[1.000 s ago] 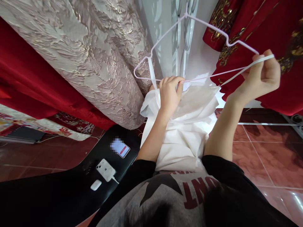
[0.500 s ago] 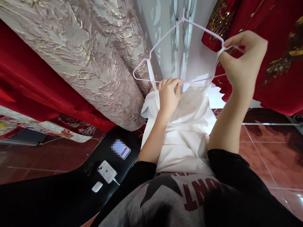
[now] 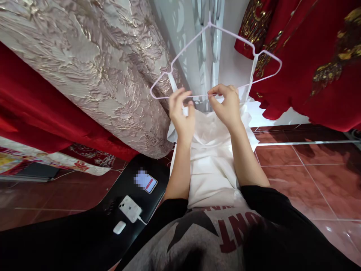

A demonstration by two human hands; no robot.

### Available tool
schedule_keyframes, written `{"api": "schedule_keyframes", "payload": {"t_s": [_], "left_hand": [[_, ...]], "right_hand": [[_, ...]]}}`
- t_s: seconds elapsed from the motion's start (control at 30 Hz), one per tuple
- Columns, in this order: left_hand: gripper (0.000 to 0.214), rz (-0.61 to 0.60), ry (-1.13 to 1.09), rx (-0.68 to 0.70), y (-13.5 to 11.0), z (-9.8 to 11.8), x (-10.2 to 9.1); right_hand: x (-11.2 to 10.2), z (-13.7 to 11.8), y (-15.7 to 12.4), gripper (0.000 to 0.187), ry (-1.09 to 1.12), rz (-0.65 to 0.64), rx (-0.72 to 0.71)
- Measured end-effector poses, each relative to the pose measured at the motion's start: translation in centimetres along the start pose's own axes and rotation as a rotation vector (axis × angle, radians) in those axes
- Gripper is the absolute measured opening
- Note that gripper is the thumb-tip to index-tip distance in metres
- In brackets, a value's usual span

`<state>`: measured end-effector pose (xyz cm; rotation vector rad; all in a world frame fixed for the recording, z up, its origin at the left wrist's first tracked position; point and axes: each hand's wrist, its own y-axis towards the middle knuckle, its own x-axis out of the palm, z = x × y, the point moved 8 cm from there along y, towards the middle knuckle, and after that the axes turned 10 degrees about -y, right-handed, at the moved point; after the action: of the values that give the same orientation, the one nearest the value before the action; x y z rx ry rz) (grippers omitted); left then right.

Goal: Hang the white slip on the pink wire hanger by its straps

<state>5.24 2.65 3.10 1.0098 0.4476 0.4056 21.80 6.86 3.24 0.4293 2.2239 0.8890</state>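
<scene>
A pale lilac clothes hanger (image 3: 187, 46) is held up in front of me, its hook pointing away. White straps of a white garment (image 3: 210, 162) loop over the notches on both its shoulders, and the cloth hangs down across my lap. My right hand (image 3: 225, 101) pinches the hanger's bottom bar near the middle between thumb and fingers. Close to the left part of that bar, my left hand (image 3: 182, 114) has its fingers apart, slightly blurred, beside the left strap (image 3: 172, 81).
Beige textured fabric (image 3: 98, 67) hangs at the left, red cloth with gold decoration (image 3: 310, 67) at the right. On a black bench (image 3: 93, 226) lie a phone with a lit screen (image 3: 150, 184), a white phone on a cable (image 3: 129, 207) and a small white case (image 3: 119, 227). Red tiles cover the floor.
My right hand has moved from the hanger's right shoulder and strap down to the bottom bar. My left hand has shifted left and its fingers have come off the bar and spread.
</scene>
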Motion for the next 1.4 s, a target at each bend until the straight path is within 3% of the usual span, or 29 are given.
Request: {"api": "schedule_keyframes", "payload": {"t_s": [0.07, 0.1, 0.3, 0.43, 0.5, 0.6, 0.73, 0.87, 0.93, 0.97, 1.0, 1.07, 1.13, 1.2, 1.33, 1.4], "left_hand": [[0.033, 0.201, 0.002, -0.076, 0.0, -1.9, -2.6], [0.036, 0.227, -0.017, -0.11, 0.1, -2.7, -3.2], [0.032, -0.002, -0.432, -0.332, 2.0, -4.8, -1.6], [0.003, -0.119, -0.741, -0.544, 3.7, -4.3, -0.3], [0.01, -0.195, -0.803, -0.584, 4.9, -4.2, -0.6], [0.019, -0.217, -0.87, -0.599, 6.5, -5.2, -2.6], [0.031, -0.026, -0.872, -0.522, 6.5, -7.6, -6.7], [0.032, 0.488, -0.826, -0.643, 2.3, -10.5, -8.7], [0.031, 0.676, -0.819, -0.761, -0.1, -10.8, -7.3], [0.03, 0.679, -0.839, -0.814, -0.7, -10.6, -5.8], [0.028, 0.611, -0.879, -0.844, -0.9, -10.0, -3.9], [0.024, 0.35, -0.986, -0.865, -0.6, -8.0, 0.3], [0.019, 0.164, -1.048, -0.792, -0.3, -5.8, 3.2], [0.012, 0.124, -1.037, -0.714, -0.4, -4.5, 4.2], [0.009, 0.124, -1.024, -0.651, -0.7, -4.3, 4.4], [0.014, 0.133, -1.038, -0.616, -0.7, -4.5, 4.3]], "right_hand": [[-0.1, -0.1, -0.3, 0.014, -0.006, 0.035, -0.018], [-0.2, -0.1, -0.4, 0.013, -0.01, 0.048, -0.026], [0.1, -0.4, -0.7, 0.01, -0.014, 0.056, -0.036], [0.3, -0.3, -0.6, 0.009, 0.021, 0.032, -0.024], [0.4, -0.4, -0.5, 0.007, 0.032, 0.02, -0.018], [0.5, -0.5, -0.5, 0.007, 0.051, 0.008, -0.02], [0.5, -0.5, -0.6, 0.008, 0.044, 0.001, -0.02], [0.6, -0.4, -0.6, 0.009, 0.033, -0.001, -0.017], [0.7, -0.5, -0.7, 0.009, 0.045, 0.017, -0.028], [0.8, -0.6, -0.7, 0.01, 0.056, 0.022, -0.037], [0.9, -0.8, -0.8, 0.011, 0.066, 0.02, -0.049], [1.1, -1.5, -0.8, 0.014, 0.086, -0.004, -0.086], [1.1, -2.1, -0.9, 0.014, 0.122, -0.034, -0.13], [0.0, -1.9, -0.9, 0.015, 0.184, 0.006, -0.148], [-5.3, 2.4, -1.1, 0.029, 0.241, 0.446, 0.027], [-6.9, 5.1, -1.2, 0.042, 0.264, 0.567, 0.17]]}}
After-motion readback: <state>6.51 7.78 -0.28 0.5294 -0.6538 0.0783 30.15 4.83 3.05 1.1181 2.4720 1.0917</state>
